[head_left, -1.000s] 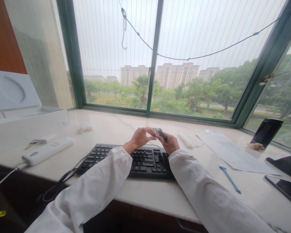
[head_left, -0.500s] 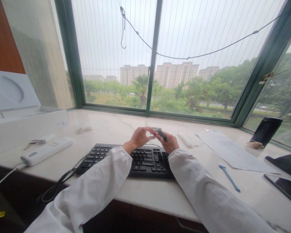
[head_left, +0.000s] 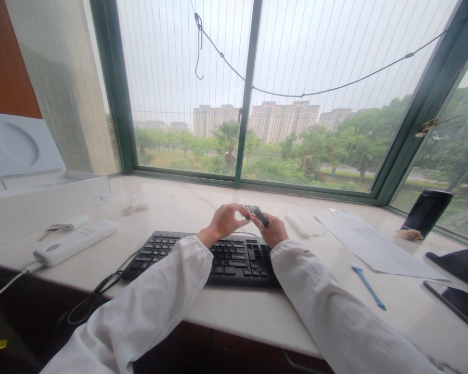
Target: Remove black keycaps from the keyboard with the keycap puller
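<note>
Above the back edge of the black keyboard (head_left: pixel 237 276), my two hands meet close together. With thumb and forefinger, my left hand (head_left: pixel 223 221) pinches a small dark piece that looks like a keycap (head_left: pixel 248 217). My right hand (head_left: pixel 275 229) is closed around a short dark grey brush (head_left: pixel 261 216), its paler end tilted up and left near the keycap. Just behind the fingers, several small dark and light pieces, apparently loose keycaps (head_left: pixel 250 208), are partly hidden. On the keyboard's right side some positions look bare of keys, partly covered by my right hand and sleeve.
To the right lie a blue plastic tool (head_left: pixel 368 287), paper sheets (head_left: pixel 378 246) and a phone (head_left: pixel 458 306); a black upright object (head_left: pixel 427 210) stands behind. At left are a white power strip (head_left: pixel 78 242), a white box (head_left: pixel 81 195) and a black cable (head_left: pixel 101 285).
The brush has shifted slightly in my right hand, and the keycap in my left fingers has turned or moved a little. Both arms stay in about the same place.
</note>
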`<control>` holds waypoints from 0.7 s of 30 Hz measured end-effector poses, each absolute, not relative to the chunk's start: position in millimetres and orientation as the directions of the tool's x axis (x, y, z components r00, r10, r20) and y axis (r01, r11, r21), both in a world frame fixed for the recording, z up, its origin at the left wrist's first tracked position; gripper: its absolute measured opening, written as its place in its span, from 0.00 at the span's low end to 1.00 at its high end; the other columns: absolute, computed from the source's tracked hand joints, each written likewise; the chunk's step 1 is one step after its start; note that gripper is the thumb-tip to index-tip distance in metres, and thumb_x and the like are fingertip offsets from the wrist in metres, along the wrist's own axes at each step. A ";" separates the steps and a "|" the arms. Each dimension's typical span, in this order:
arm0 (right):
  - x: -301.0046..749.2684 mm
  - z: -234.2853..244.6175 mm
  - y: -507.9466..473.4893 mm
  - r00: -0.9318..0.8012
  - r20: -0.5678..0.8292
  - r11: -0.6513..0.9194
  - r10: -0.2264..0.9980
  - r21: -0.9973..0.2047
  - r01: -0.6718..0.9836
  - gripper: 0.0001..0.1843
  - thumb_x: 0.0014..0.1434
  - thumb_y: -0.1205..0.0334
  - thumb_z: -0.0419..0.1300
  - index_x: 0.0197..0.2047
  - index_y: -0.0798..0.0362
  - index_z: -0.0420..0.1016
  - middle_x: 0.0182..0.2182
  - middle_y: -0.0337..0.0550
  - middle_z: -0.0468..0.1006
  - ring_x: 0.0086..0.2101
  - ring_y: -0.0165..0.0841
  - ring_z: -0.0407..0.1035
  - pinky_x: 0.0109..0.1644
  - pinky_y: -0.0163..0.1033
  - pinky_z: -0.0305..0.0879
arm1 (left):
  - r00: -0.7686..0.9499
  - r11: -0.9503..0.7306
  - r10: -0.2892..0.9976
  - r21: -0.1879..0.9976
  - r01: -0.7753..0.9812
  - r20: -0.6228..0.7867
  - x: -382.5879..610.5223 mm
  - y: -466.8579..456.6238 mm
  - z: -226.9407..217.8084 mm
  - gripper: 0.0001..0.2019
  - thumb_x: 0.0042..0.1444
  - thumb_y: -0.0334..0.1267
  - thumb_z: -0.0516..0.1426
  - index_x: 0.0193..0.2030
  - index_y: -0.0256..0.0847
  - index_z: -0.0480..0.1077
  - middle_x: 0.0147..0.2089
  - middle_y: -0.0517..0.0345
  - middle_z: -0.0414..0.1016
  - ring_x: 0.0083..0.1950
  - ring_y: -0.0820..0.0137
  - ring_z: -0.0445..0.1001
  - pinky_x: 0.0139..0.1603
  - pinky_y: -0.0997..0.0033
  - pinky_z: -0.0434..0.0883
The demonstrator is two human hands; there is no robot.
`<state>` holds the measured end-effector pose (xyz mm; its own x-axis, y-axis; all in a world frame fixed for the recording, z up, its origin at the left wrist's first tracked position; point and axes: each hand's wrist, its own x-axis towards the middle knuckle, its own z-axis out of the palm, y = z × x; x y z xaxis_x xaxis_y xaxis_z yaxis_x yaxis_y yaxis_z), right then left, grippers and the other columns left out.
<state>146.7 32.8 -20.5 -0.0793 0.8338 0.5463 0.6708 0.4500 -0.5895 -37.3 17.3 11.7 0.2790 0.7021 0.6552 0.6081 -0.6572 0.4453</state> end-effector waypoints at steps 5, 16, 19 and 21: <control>147.1 -19.5 31.7 -0.062 0.552 0.439 0.831 -0.583 0.684 0.15 0.56 0.47 0.56 0.35 0.46 0.79 0.27 0.38 0.79 0.32 0.37 0.73 0.35 0.38 0.64 | 0.248 -0.627 0.718 0.448 0.637 0.651 -38.1 17.0 12.5 0.09 0.50 0.43 0.62 0.37 0.45 0.78 0.38 0.61 0.80 0.42 0.68 0.76 0.44 0.72 0.71; 146.3 -16.1 29.2 -0.059 0.529 0.418 0.846 -0.593 0.688 0.15 0.56 0.48 0.56 0.34 0.47 0.78 0.26 0.38 0.79 0.31 0.37 0.72 0.35 0.37 0.63 | 0.205 -0.560 0.735 0.408 0.721 0.647 -40.3 18.7 10.5 0.08 0.51 0.41 0.62 0.39 0.48 0.77 0.42 0.62 0.80 0.45 0.64 0.76 0.49 0.65 0.70; 145.7 -14.9 27.9 -0.060 0.525 0.420 0.849 -0.601 0.680 0.15 0.56 0.48 0.56 0.34 0.47 0.78 0.27 0.38 0.79 0.31 0.37 0.72 0.35 0.37 0.63 | 0.192 -0.545 0.746 0.419 0.726 0.638 -41.0 19.4 9.8 0.07 0.51 0.41 0.62 0.38 0.48 0.77 0.41 0.62 0.80 0.45 0.64 0.76 0.48 0.65 0.71; 145.5 -14.4 27.1 -0.061 0.520 0.418 0.852 -0.605 0.677 0.15 0.56 0.48 0.56 0.34 0.47 0.78 0.27 0.38 0.79 0.30 0.36 0.72 0.35 0.37 0.63 | 0.190 -0.543 0.749 0.423 0.726 0.635 -41.2 19.9 9.6 0.07 0.51 0.40 0.63 0.38 0.48 0.77 0.41 0.62 0.80 0.44 0.64 0.76 0.48 0.64 0.71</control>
